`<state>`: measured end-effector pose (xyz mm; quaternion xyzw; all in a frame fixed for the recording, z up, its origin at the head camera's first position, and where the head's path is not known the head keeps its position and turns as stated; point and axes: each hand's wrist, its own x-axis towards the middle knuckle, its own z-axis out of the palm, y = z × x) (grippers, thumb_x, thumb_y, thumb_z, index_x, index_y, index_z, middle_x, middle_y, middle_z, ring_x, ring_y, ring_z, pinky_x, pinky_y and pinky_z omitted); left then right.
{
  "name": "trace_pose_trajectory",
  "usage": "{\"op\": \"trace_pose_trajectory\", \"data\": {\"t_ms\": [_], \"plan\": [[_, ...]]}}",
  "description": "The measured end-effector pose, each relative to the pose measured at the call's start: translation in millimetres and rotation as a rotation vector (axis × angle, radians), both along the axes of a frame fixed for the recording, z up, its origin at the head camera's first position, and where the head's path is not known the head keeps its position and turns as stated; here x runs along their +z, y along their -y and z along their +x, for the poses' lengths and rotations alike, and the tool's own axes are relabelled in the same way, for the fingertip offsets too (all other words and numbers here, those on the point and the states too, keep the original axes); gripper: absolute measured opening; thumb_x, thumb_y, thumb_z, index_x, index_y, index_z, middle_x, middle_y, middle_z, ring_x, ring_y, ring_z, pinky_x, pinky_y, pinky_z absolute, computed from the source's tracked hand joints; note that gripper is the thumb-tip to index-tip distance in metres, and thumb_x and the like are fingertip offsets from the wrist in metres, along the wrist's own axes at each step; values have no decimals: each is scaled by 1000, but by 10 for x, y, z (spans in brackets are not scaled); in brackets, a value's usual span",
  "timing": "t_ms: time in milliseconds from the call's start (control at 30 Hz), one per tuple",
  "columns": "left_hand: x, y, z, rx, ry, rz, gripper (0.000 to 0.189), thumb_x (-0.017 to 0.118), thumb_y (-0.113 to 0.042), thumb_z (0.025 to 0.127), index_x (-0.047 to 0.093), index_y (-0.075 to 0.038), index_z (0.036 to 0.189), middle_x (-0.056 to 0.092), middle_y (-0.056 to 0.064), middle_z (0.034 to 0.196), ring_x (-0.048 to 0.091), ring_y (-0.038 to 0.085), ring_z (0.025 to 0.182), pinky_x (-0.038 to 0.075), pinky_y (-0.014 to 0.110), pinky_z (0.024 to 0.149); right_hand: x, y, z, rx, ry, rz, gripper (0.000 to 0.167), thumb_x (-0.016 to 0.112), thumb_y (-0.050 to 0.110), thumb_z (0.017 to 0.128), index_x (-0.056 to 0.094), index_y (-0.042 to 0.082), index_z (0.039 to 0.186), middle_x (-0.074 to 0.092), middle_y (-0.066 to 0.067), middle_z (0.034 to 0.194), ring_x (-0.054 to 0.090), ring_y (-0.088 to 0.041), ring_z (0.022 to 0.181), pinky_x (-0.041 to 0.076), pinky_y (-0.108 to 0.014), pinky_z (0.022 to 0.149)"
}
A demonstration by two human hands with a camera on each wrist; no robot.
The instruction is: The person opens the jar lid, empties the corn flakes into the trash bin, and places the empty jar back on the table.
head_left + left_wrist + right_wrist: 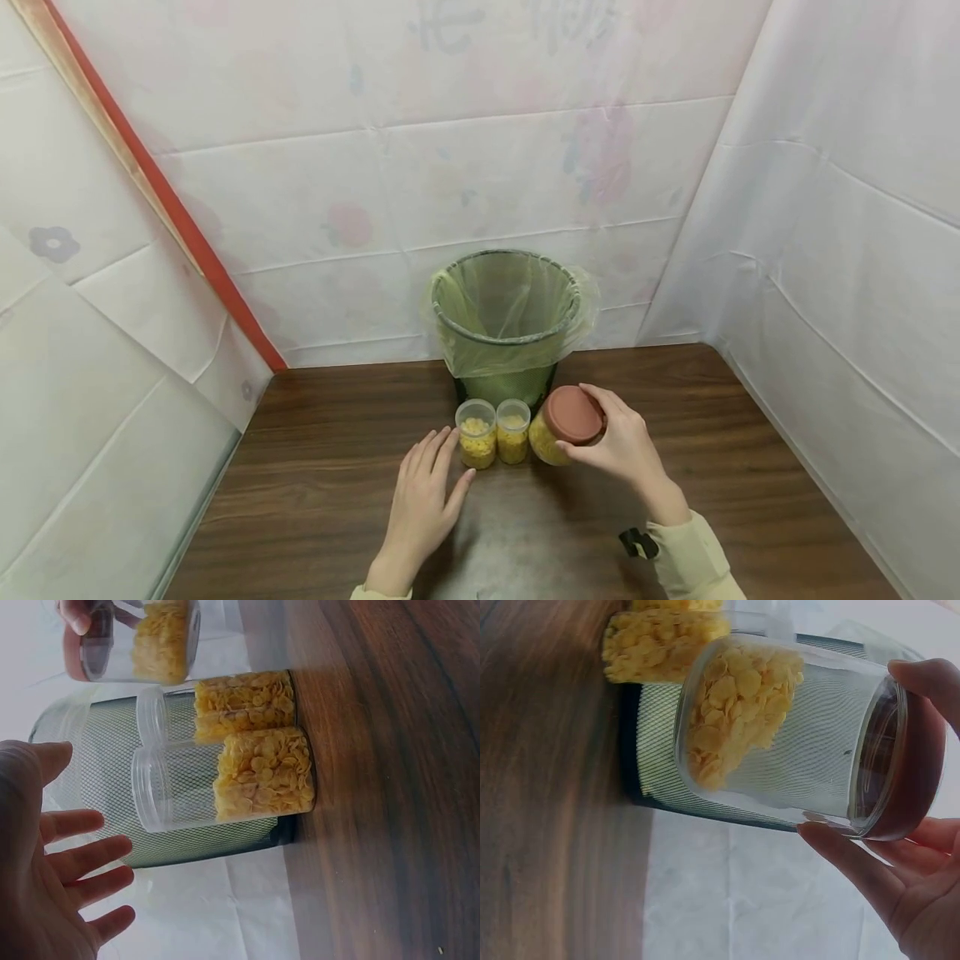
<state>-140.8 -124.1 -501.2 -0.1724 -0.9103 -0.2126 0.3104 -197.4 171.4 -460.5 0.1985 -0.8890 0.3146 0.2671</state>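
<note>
My right hand [626,446] is clamped round the top of a clear jar [546,442] with a reddish-brown lid [572,414], one fingertip at the lid's edge and another reaching down onto the wall by the neck. The jar is lifted off the wood-grain table [322,483], just right of two smaller clear canisters [477,450], and the yellow flakes [735,705] inside are heaped towards one side of its base.

My left hand [423,500] holds nothing; its fingers are spread just left of the canisters. I cannot tell whether the canisters' translucent tops are lids or bare rims. The mesh bin [510,387] with its pale green liner [465,362] stands behind them, on the far side.

To handle this well, I judge that fingers on the wall as well as the lid make a safer hold, since a loose lid could slip. The jar wants an upright, level carriage, clear of the nearer canister, and a gentle touch from my left hand.
</note>
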Motion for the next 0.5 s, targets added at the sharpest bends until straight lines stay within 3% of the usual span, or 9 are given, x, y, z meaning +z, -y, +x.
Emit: {"op": "trace_pose_trajectory", "data": {"t_ms": [200, 500], "plan": [[23, -29, -9, -19, -7, 5, 57, 62, -39, 89, 51, -7, 135, 56, 14, 131, 50, 33, 123, 34, 49, 103, 107, -18, 66, 28, -32, -31, 86, 90, 37, 54, 56, 6, 127, 65, -7, 114, 66, -21, 94, 55, -38, 71], [75, -76, -6, -48, -10, 25, 57, 62, -39, 89, 53, -5, 133, 57, 14, 130, 51, 34, 121, 35, 48, 102, 202, -34, 129, 67, 26, -115, 85, 91, 34, 56, 56, 11, 130, 66, -2, 111, 64, -12, 91, 54, -24, 70]]}}
